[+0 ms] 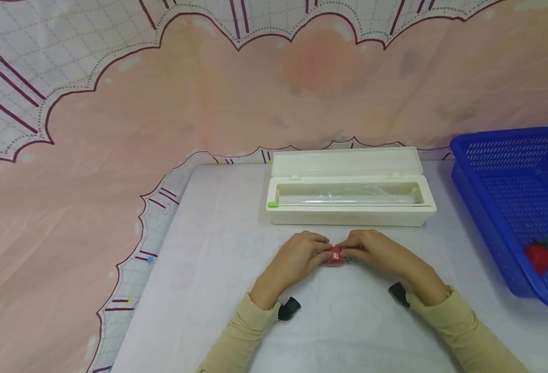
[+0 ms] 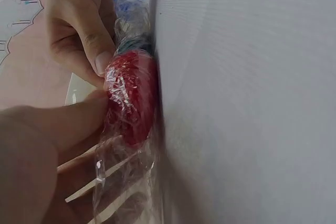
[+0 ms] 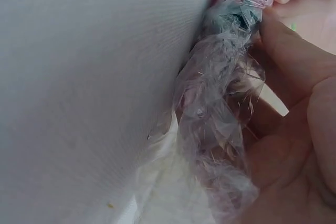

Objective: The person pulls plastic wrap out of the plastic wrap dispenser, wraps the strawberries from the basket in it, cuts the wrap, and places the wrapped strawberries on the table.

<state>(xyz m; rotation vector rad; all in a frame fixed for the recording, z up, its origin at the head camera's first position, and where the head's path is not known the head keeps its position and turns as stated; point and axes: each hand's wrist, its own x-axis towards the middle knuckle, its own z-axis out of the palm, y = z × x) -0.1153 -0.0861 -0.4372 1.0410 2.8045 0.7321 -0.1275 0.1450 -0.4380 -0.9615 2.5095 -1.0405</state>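
A red strawberry (image 1: 334, 256) wrapped in clear cling film lies on the white table between both hands. Its green leafy end (image 3: 231, 17) points toward the right hand. My left hand (image 1: 297, 256) holds the fruit from the left, thumb (image 2: 79, 116) against its wrapped side. From the other side my right hand (image 1: 381, 251) holds it near the leaves, fingers and thumb at the film. Loose cling film (image 2: 126, 182) trails past the strawberry's tip under the left hand. A crumpled tail of film (image 3: 210, 114) hangs beyond the leaves, beside the right palm.
Behind the hands stands a white cling film box (image 1: 348, 216), lid (image 1: 347, 162) raised, with a film roll (image 1: 348, 199) inside and a green slider (image 1: 273, 204). At right, a blue basket (image 1: 484, 217) contains another strawberry (image 1: 539, 257). A patterned cloth (image 1: 255, 93) hangs behind.
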